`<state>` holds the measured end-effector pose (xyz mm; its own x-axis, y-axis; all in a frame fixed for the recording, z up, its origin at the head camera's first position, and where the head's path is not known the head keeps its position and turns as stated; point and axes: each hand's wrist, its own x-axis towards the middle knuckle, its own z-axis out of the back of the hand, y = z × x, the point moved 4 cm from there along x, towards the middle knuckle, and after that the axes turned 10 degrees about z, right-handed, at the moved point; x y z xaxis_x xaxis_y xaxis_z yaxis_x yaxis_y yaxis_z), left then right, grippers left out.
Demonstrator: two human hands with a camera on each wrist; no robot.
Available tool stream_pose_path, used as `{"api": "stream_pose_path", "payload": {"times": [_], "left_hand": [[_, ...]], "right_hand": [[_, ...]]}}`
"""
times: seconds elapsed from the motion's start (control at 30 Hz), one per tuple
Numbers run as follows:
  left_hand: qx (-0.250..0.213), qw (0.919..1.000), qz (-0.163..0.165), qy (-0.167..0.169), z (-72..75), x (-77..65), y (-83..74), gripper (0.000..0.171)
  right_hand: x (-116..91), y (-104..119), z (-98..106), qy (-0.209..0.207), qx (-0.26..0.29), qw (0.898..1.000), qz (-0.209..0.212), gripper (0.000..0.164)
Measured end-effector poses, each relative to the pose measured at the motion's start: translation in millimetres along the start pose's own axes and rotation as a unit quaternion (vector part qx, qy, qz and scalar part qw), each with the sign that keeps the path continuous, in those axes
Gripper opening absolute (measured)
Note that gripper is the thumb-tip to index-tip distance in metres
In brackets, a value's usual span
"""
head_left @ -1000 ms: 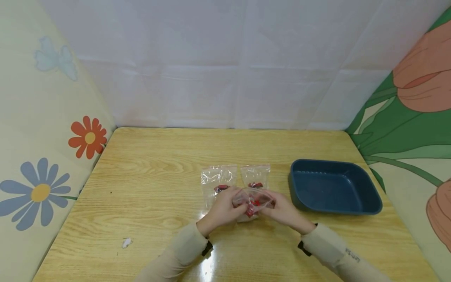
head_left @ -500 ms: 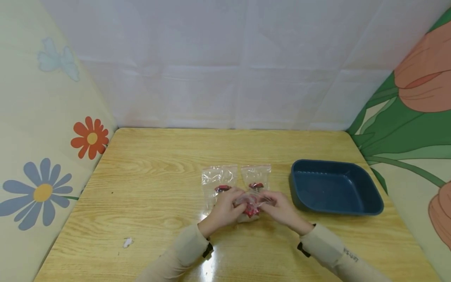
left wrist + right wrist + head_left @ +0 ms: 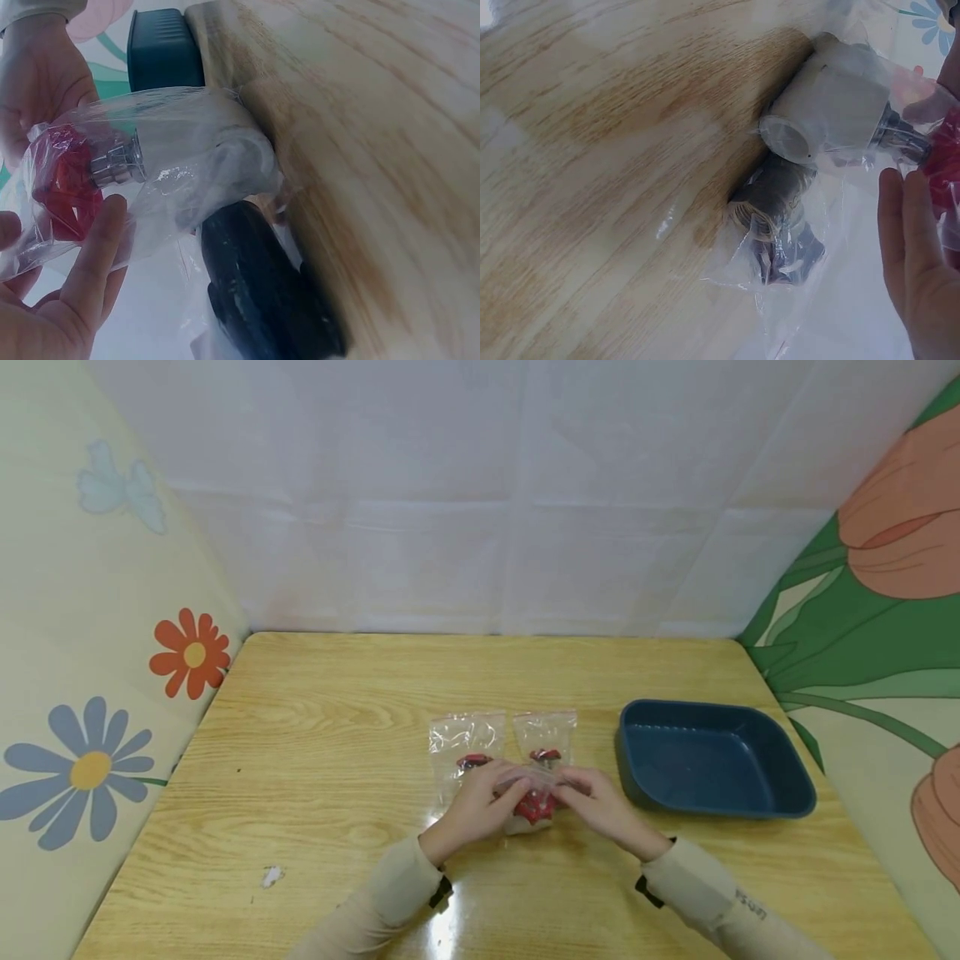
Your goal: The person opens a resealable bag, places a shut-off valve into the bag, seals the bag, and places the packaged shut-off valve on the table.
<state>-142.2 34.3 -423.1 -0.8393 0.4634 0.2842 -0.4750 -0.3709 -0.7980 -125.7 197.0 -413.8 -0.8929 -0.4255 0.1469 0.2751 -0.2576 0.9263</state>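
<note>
A clear plastic zip bag (image 3: 534,777) stands upright between both hands. Inside it is a valve with a red handle (image 3: 534,808), a metal stem (image 3: 118,163) and a white pipe-like body (image 3: 840,101). At the bag's left side, my left hand (image 3: 480,797) pinches the top edge between thumb and fingers. My right hand (image 3: 596,802) pinches the same edge on the right. The bag's lower end touches the table in the wrist views. Some fingertips are hidden behind the film.
Just beyond the hands lie two more clear bags, one at left (image 3: 467,731) and one at right (image 3: 546,727), each with a red and dark item. To the right sits a deep blue plastic basin (image 3: 712,768). The wooden table (image 3: 322,752) meets a white backdrop.
The bag's mouth, spread wide a second ago, has been drawn flat and closed between the hands. Both hands stay nearly in place, and the red handle shows more clearly below the edge.
</note>
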Motion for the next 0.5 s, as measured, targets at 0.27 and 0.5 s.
{"api": "stream_pose_path", "payload": {"times": [0.27,0.5], "left_hand": [[-0.011,0.9998,0.014,0.010,-1.1,1.5,2.6,0.023],[-0.014,0.9999,0.002,0.004,-0.2,3.8,1.5,0.024]], "right_hand": [[-1.6,2.1,1.4,0.000,0.033,0.998,-0.050,0.032],[-3.2,1.6,3.2,0.006,0.019,1.000,-0.013,0.036]]}}
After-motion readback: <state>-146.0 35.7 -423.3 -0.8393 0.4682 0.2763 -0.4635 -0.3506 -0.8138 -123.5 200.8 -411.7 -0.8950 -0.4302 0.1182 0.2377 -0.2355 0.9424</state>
